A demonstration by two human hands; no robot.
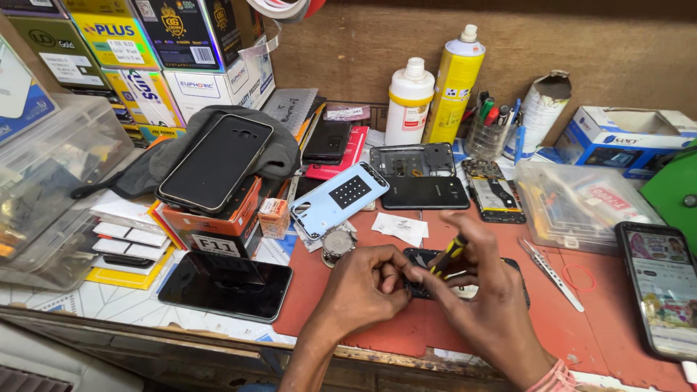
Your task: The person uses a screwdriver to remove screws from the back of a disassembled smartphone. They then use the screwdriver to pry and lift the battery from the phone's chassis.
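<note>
Left hand (363,279): fingers curled and pressed against the near-left edge of a small dark phone (465,279), holding it flat on the red mat (602,327). Right hand (483,290): fingers pinched round a yellow-and-black screwdriver (446,255), its tip down on the phone.

Phone: middle of the mat at the front of the desk (131,305), largely hidden by both hands.

Nearby on the desk: tweezers (552,272) to the right; round metal tin (337,243) just left of the hands; pale blue back cover (337,199) behind it; black phone (425,193) face down; large dark phone (225,284) at the left; lit phone (664,287) at the far right; white bottle (409,101) and yellow spray can (454,83) at the back wall.
</note>
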